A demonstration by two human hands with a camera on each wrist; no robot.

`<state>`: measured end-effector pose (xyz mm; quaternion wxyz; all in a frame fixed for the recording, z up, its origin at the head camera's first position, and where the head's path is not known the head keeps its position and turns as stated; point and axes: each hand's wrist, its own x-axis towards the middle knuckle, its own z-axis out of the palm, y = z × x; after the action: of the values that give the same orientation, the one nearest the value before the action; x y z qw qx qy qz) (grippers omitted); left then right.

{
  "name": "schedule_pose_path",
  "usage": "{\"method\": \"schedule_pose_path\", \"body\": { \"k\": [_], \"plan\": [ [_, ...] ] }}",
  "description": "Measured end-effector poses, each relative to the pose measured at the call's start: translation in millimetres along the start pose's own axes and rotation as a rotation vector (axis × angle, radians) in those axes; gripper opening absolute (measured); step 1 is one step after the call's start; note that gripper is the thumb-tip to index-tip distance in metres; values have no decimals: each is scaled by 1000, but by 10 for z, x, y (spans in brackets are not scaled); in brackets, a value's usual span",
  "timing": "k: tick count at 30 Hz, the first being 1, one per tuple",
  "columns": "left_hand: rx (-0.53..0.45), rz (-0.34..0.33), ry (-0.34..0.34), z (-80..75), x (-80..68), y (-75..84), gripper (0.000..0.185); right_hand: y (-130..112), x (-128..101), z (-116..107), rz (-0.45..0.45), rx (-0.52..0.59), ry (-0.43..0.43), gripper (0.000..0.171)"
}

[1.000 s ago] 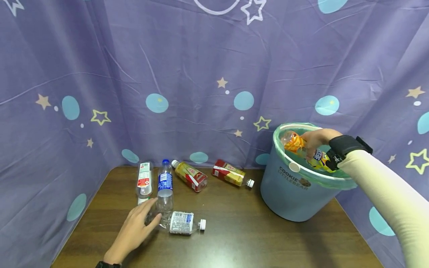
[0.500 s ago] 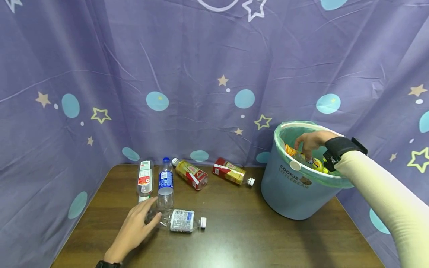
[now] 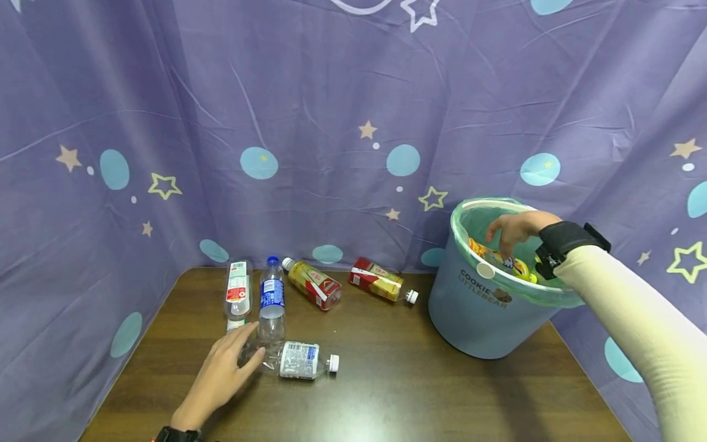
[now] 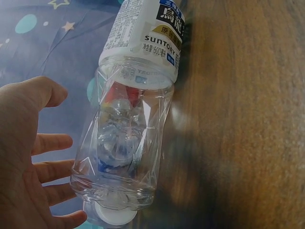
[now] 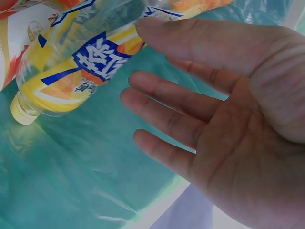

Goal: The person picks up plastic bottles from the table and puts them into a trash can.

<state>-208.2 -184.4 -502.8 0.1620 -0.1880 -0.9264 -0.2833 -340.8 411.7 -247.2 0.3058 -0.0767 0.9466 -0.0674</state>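
My right hand (image 3: 516,232) hovers inside the mouth of the blue-grey bin (image 3: 469,313), its fingers spread and holding nothing. Below them, in the right wrist view, an empty plastic bottle (image 5: 71,78) with a yellow, orange and blue label and a yellow cap lies against the green liner (image 5: 95,157). Another red and white item (image 5: 14,38) shows beside it. At the left, my left hand (image 3: 221,371) stays relaxed by the base of a clear Suntory bottle (image 4: 126,129), which lies on its side, white cap pointing right. The left wrist view shows a gap between thumb and fingers.
Behind the left hand lie a blue-capped bottle (image 3: 272,301) and a clear bottle with a white and red label (image 3: 238,288). Two red and yellow bottles (image 3: 315,283) lie farther back on the brown table (image 3: 409,393). A purple curtain (image 3: 331,153) hangs behind.
My right hand has let go of the yellow-labelled bottle, which has dropped lower into the bin. The left hand has hardly moved.
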Motion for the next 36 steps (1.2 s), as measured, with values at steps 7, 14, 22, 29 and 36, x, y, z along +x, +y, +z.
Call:
{"method": "schedule_pose_path", "body": {
  "k": [7,14,22,29,36],
  "plan": [
    [1,1,-8,-27,21,10,56,-80,-132,-119,-37,-75,52,55],
    [10,-4,-26,-53,48,6,56,-352,-388,-336,-116,-85,155,56],
    [27,-1,-62,-43,140,28,58,-772,-684,-372,-210,-166,415,55],
    [38,53,-87,-5,250,107,61,-1184,-830,-103,-297,-226,537,50],
    [59,85,-149,8,323,206,62,-1476,-903,194,-393,-236,551,50]
  ]
}}
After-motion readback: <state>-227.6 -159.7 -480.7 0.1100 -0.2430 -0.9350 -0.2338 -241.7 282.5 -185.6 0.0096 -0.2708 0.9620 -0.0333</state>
